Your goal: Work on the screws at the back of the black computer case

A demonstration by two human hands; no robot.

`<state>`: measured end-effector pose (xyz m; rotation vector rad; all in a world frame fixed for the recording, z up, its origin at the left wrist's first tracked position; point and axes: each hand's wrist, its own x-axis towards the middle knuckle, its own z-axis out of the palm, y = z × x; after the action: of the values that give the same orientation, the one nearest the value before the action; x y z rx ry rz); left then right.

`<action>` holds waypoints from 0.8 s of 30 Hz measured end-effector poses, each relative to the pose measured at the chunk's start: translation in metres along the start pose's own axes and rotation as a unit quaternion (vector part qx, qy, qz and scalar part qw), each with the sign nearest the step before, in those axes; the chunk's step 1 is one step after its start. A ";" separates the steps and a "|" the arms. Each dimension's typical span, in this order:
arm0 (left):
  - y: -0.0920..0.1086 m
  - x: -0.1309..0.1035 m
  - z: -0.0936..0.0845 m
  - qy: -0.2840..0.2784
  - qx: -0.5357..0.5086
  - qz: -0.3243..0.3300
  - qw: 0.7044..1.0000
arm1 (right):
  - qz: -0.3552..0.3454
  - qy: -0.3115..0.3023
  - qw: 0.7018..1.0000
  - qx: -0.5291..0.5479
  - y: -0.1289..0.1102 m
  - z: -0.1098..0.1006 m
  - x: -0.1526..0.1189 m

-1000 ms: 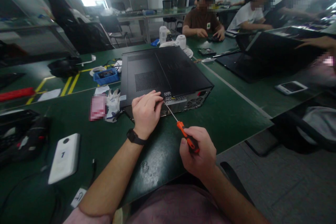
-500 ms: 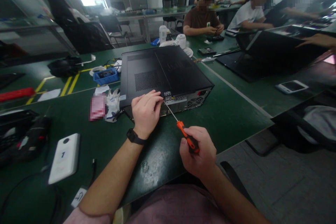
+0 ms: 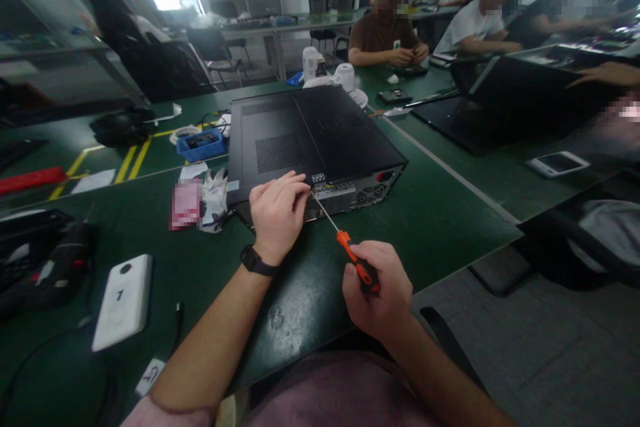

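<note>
A black computer case lies flat on the green table, its back panel with a fan grille facing me. My right hand is wrapped round the orange and black handle of a screwdriver. The shaft slants up and left to the near edge of the case. There my left hand rests, its fingertips drawn together beside the shaft's tip. Whatever those fingertips pinch, if anything, is too small to make out. The tip itself is partly hidden by the fingers.
White gloves and a blue tray sit left of the case. A white power bank or phone and a power drill lie nearer on the left. To the right are a phone and co-workers, one in brown.
Both hands and the screwdriver stay almost exactly where they were. The case has not visibly moved.
</note>
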<state>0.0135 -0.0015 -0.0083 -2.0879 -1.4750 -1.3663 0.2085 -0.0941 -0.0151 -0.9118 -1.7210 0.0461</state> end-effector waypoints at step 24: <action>0.001 0.001 0.000 -0.006 0.002 -0.001 1.000 | 0.006 0.006 1.000 -0.006 0.001 0.000 0.000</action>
<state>0.0141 -0.0018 -0.0072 -2.0955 -1.4841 -1.3526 0.2091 -0.0930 -0.0158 -0.9288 -1.7056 0.0383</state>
